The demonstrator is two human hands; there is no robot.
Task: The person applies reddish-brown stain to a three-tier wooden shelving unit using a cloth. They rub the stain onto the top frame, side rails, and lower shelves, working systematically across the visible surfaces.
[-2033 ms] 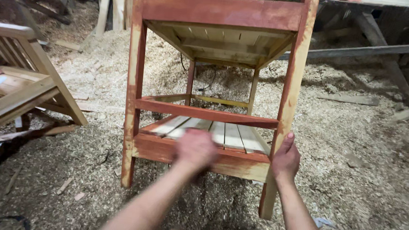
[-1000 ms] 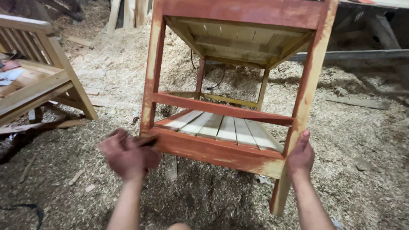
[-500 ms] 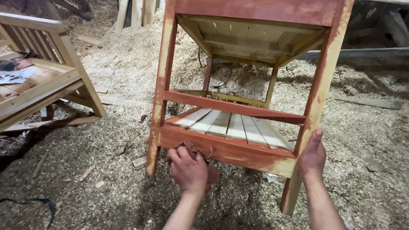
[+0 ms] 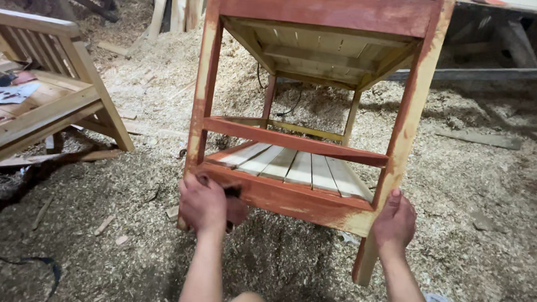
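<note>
Where sawdust and shavings cover the floor (image 4: 472,241), a tall wooden rack (image 4: 310,110) stands on its four legs, its front frame coated in wet-looking reddish-brown stain while the inner slats of the lower shelf (image 4: 295,168) and the underside of the top are bare pale wood. Left of it, well apart, sits a slatted bench (image 4: 35,105) of unstained wood with papers lying on its seat; loose planks (image 4: 178,2) lean at the far edge.

At the rack's lower front rail (image 4: 296,201), the left hand (image 4: 203,204) is clenched around a dark stained rag (image 4: 236,209) and presses it against the rail's left end, beside the front left leg. The right hand (image 4: 394,222) wraps the front right leg (image 4: 396,170) just below the rail, fingers curled behind the post, steadying the piece.

Risks, as judged from this arrangement: the soft, uneven sawdust gives the legs poor footing, so a hard sideways rub could tip or skid the rack. Loose shavings could stick to the fresh coat near the feet. The right hand's grip on a stained post may smear the finish there, and stain could creep onto the bare slats if the rag rides over the rail's top edge.
</note>
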